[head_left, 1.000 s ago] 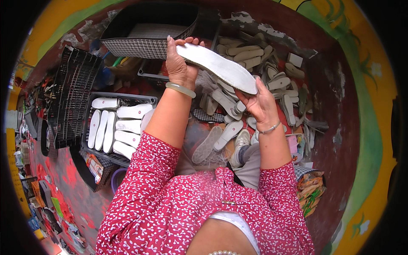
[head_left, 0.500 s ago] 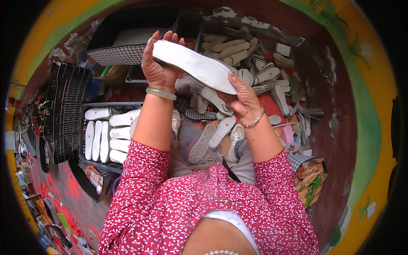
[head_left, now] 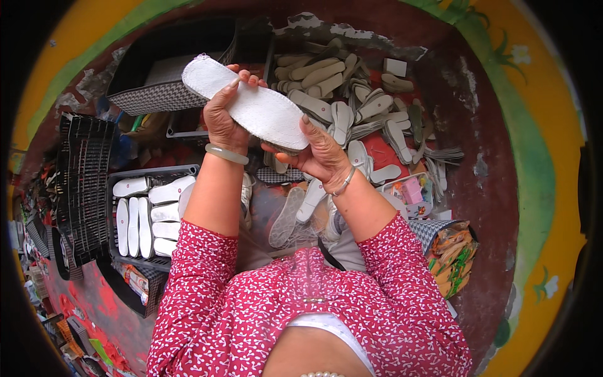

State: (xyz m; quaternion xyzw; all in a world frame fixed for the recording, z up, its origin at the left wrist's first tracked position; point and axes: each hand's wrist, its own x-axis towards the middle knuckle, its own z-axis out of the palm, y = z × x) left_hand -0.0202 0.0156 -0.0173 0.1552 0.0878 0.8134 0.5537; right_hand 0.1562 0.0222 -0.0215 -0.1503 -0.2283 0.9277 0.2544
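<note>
A white stitched shoe sole [head_left: 260, 108] is held up in both hands, its broad white face turned toward me. My left hand [head_left: 227, 116] grips it around the narrower middle, thumb across the face and fingertips showing at the far edge. At the near right end my right hand [head_left: 320, 154] pinches it, thumb on top and fingers beneath. Below the hands, a translucent sole-shaped sheet [head_left: 287, 217] and a white sole [head_left: 312, 200] lie between my feet.
A dark crate [head_left: 188, 169] at the left holds several white soles. Heaped soles [head_left: 342, 81] cover the far right floor. A black checked bin [head_left: 157, 100] stands at the far left; a clear box [head_left: 411, 191] of small items and a checked bag [head_left: 452, 251] are at the right.
The sole has turned to show more of its face and moved slightly left. My left hand has shifted from its far end to its middle, closing around it.
</note>
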